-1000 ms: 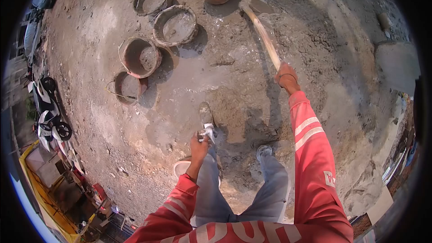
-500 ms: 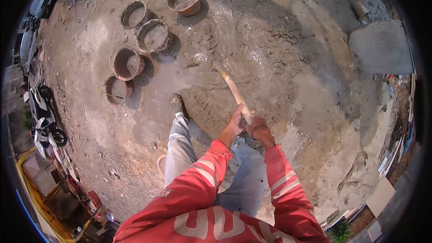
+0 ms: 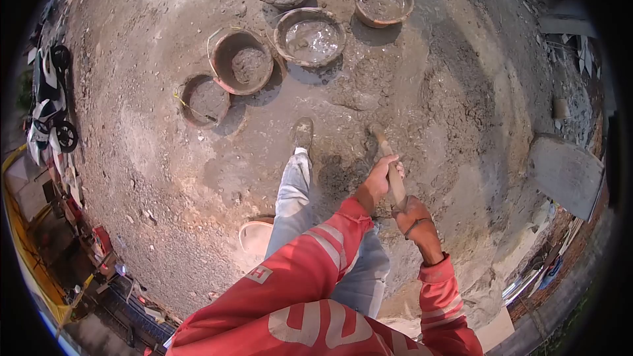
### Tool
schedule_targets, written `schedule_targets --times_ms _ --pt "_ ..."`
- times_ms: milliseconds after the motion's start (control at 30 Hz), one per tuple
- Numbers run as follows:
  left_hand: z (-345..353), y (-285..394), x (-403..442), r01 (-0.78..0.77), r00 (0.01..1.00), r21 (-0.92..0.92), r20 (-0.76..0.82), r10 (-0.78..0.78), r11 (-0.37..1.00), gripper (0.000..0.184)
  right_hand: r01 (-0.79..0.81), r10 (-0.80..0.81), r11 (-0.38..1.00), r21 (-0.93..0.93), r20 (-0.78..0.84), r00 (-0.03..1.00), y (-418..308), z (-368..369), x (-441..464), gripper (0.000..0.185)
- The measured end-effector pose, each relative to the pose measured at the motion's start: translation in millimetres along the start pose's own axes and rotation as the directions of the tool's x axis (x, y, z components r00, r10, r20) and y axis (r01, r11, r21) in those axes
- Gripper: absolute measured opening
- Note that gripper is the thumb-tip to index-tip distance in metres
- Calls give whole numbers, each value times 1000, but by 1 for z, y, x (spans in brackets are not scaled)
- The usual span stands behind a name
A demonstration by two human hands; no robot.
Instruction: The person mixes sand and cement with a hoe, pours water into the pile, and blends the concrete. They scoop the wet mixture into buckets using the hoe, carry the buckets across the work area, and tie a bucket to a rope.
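My left hand is closed around the middle of a wooden handle. Nearer to me, my right hand, with a dark band at the wrist, grips the same handle close to its end. The far end of the handle slants down into wet grey mortar spread over the ground; whatever head it carries is hidden there. My shod left foot stands at the mortar's left edge.
Ahead and to the left stand several buckets of grey mix, among them a bucket and another bucket. A pale container sits beside my left leg. A grey board lies at right; a motorcycle stands far left.
The view has swung left, so the buckets appear farther right. My hands are farther apart on the handle, the left one higher toward its far end.
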State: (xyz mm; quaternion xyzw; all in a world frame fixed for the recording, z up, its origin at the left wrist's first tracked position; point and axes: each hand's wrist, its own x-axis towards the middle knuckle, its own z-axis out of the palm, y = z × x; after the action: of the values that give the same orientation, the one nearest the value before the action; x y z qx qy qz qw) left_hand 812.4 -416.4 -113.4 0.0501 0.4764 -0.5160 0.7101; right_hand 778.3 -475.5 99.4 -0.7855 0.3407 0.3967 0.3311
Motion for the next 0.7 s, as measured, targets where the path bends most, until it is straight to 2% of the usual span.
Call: schedule_targets --times_ms 33,67,200,300,333,433,467,500,533,600,700 --pt "0 25 -2 -31 999 -9 -14 31 999 21 -30 31 999 -19 27 999 -29 -6 -3 38" --pt "-1 46 -3 -59 998 -16 -31 59 998 22 30 -29 998 -58 19 999 -48 -5 -8 37" --pt "15 154 -35 -166 982 15 -93 167 986 21 135 -134 991 -5 78 988 -139 -22 -35 32" --pt "29 246 -73 -336 906 178 -205 369 925 17 239 -234 971 -4 192 953 -180 -38 -53 35" --pt "41 268 -97 -377 861 252 -259 437 892 16 447 -437 894 -29 162 885 -177 -34 -55 37" --pt "55 308 -154 -607 711 321 -189 677 727 12 340 -353 936 95 272 895 -166 -13 -39 38" --pt "65 313 -172 -657 650 351 -184 737 667 11 457 -454 889 37 219 864 -146 7 -22 41" --pt "65 317 -181 -700 587 377 -179 789 606 10 474 -468 880 6 169 867 -126 30 3 44" --pt "60 328 -177 -706 545 429 -179 819 564 10 491 -486 870 -27 115 867 -105 59 31 46" --pt "41 356 -160 -702 457 530 -175 872 475 10 392 -382 913 -116 98 919 -72 125 113 50" --pt "25 397 -145 -731 385 532 -196 902 428 10 418 -419 907 -53 -1 908 -75 180 193 54"
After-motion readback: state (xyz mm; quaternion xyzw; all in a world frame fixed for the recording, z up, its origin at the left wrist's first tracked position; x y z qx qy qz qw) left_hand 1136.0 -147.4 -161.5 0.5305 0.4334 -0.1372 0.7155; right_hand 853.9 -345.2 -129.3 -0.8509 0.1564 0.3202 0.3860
